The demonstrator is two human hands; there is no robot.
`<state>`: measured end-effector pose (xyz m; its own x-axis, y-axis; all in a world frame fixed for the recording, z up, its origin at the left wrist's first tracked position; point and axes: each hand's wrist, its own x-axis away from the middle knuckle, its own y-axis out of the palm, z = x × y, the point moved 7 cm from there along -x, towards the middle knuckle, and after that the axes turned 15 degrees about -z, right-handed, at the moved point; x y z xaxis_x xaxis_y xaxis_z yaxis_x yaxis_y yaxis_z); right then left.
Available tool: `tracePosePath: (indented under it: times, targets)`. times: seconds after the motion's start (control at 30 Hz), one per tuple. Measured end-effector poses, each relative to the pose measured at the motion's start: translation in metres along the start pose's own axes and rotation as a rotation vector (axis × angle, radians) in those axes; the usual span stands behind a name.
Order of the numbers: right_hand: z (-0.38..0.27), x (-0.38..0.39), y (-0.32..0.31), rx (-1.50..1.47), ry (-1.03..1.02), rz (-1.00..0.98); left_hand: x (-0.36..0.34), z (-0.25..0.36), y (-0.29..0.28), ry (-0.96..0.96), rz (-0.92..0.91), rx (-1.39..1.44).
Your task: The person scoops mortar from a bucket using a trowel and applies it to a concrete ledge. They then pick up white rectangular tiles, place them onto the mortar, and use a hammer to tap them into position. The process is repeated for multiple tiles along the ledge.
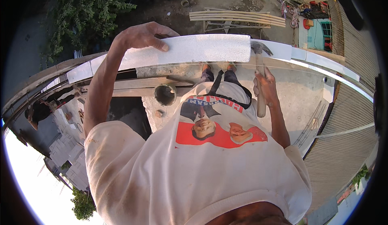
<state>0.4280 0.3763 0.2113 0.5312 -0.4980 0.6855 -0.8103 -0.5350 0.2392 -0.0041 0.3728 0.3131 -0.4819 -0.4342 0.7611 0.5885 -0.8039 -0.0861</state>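
Observation:
A long white lightweight block [190, 49] lies on top of the narrow wall in front of me. My left hand [147, 37] grips its left part, with the thumb on the near side and the fingers reaching over the far side. In my right hand [267, 88] is a claw hammer [260, 97], its wooden handle pointing down toward me. The metal head is beside the block's right end; whether they touch I cannot tell. More white blocks [279, 50] continue the row to the right.
A thin string [299, 69] runs along the wall's near side. Below stand wooden planks [133, 86] and a bucket [165, 94]. Beyond the wall lie bamboo poles [238, 18] and a leafy tree [89, 14]. A corrugated roof [343, 119] is at right. Another person [36, 113] is at far left.

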Motion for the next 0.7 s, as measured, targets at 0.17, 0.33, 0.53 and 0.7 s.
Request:
tracePosePath:
  times: [0.17, 0.33, 0.53, 0.7]
  targets:
    - [0.009, 0.022, -0.008, 0.196, -0.051, 0.035, 0.011, 0.003, 0.000, 0.057, -0.028, 0.038]
    - [0.014, 0.063, -0.012, 0.459, -0.025, -0.118, 0.039, -0.010, -0.003, 0.036, 0.060, -0.105]
    - [-0.067, 0.076, 0.065, 0.884, -0.257, -0.476, 0.109, -0.046, -0.018, -0.216, 0.158, -0.091]
    - [-0.158, 0.082, 0.131, 1.202, -0.866, -0.456, 0.118, -0.092, -0.026, -0.261, 0.269, -0.091]
